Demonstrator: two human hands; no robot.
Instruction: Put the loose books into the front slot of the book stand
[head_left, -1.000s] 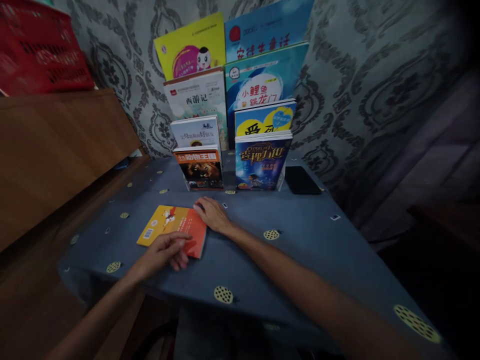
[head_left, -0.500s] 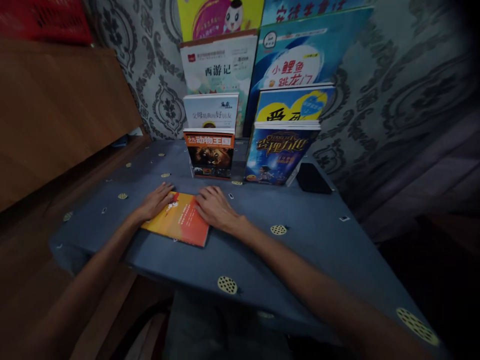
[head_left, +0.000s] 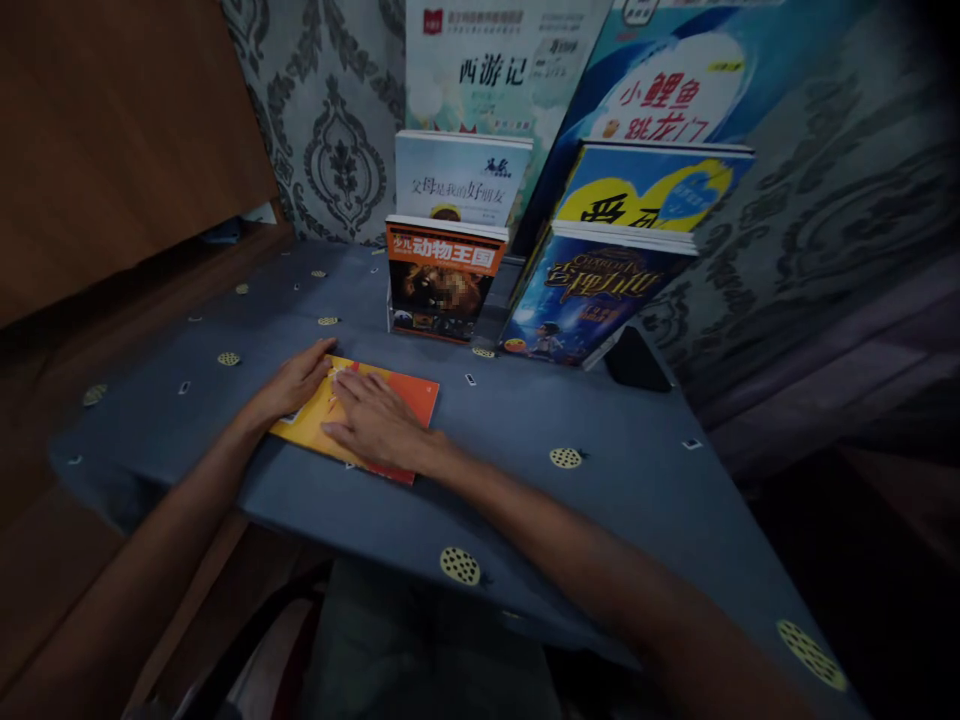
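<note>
"Two bare hands meet on one book: how do they lie?"

"The left hand, fingers loosely extended, rests at its nine-o'clock end; the right hand, palm down and unclenched, spans the middle, fingertips toward ten. Neither grasps anything. The right hides much of the cover."

"And the book's position?"

"Flat on the table, close to the near edge. Taking the book as the dial's centre, the lion book stands at one o'clock, overlapping the pale book behind it. At two o'clock the dark blue book hides the lower part of the heart book. A black slab lies near three, beside that stack. A cabinet fills ten to eleven."

"Note the materials."

"The book is thin, rectangular and paper-covered, grading from yellow to orange. Blue-grey cloth, printed with oval pineapples, covers the table and drapes over its rim. The cabinet is brown, smooth-faced wood. At twelve, the wallpaper bears dark damask medallions on a pale ground."
</note>
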